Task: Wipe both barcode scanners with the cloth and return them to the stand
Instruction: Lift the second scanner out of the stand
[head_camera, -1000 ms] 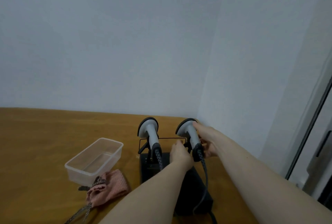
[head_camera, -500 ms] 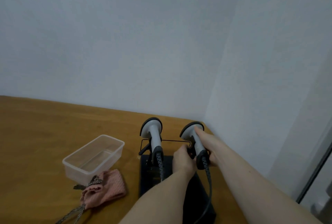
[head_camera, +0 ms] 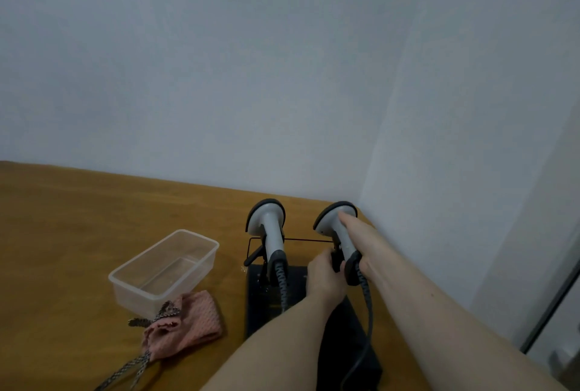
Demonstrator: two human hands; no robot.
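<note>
While both hands worked at the right-hand grey and black barcode scanner, its twin, the left-hand grey and black barcode scanner, stood upright in the black wire stand.
Right hand wrapped the scanner's handle, forefinger laid along its head; left hand pinched the handle's underside. Pink knitted cloth lay on the wooden table, touching a clear plastic tub, left of the stand.

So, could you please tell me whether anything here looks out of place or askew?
Nothing stands out: both grey barcode scanners sit upright in the black wire stand, and the pink knitted cloth lies crumpled beside the clear plastic tub.
</note>
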